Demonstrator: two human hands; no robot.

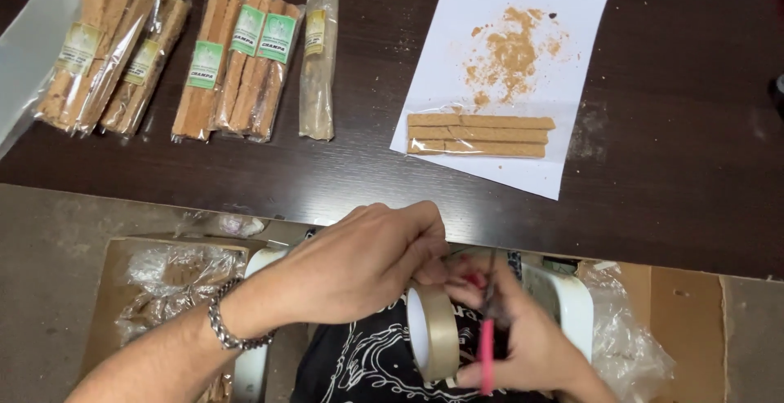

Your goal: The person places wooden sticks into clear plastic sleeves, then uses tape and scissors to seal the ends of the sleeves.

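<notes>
While the head camera looks down over the near edge of a dark tabletop (670,207), both hands meet just below that edge, above the person's lap. Left hand (359,260), with a metal bracelet (224,325) at the wrist, curls its fingers together and pinches at the top of a tape roll (433,329), which stands on edge between the two hands. Right hand (523,338) is closed around red-handled scissors (487,346), blades pointing up toward the left fingertips; whether the blades are parted is too blurred to tell.

On the tabletop, toward the far right, lies a white sheet (523,11) with loose brown powder (510,52) on it and three brown sticks (478,135) laid side by side along its near edge. At the far left corner lie several clear packets (237,60) of similar sticks with green labels. Below the table edge, a cardboard box (686,305) holds crumpled clear plastic (175,276).
</notes>
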